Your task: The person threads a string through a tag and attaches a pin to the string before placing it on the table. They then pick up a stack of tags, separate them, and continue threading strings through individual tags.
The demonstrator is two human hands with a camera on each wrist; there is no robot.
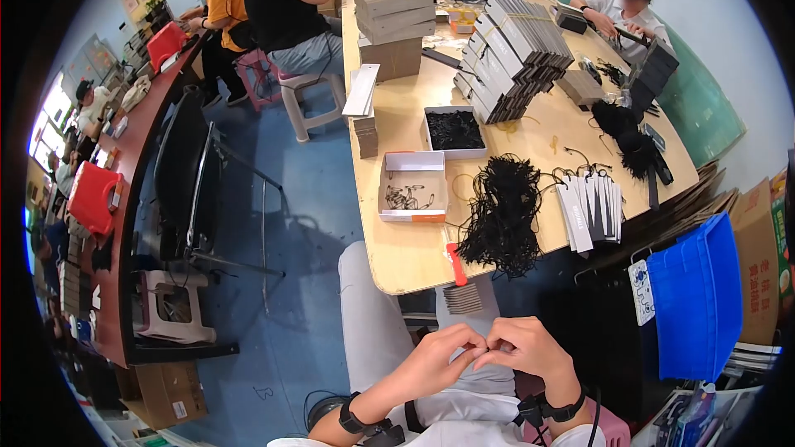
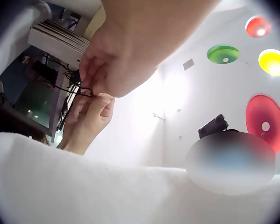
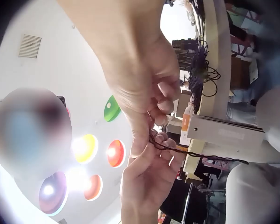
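Above the lap, my left hand (image 1: 440, 358) and right hand (image 1: 528, 348) meet fingertip to fingertip. Both pinch a thin black cord (image 3: 200, 155), which hangs away from the fingers as a twisted strand in the right wrist view. In the left wrist view a loop of the cord (image 2: 86, 89) shows between the hands; its ends are partly hidden by the fingers. A stack of tags (image 1: 462, 299) lies on the lap just beyond the hands. On the table ahead spreads a pile of black cords (image 1: 501, 215), beside white tags (image 1: 590, 209) with cords attached.
An open box of small metal pins (image 1: 412, 161) and a box of black pieces (image 1: 455, 129) stand on the table (image 1: 389, 269). A red-handled item (image 1: 456, 265) lies at its near edge. Tall stacks of grey pieces (image 1: 513, 58) rise behind. A blue bin (image 1: 696, 302) stands right.
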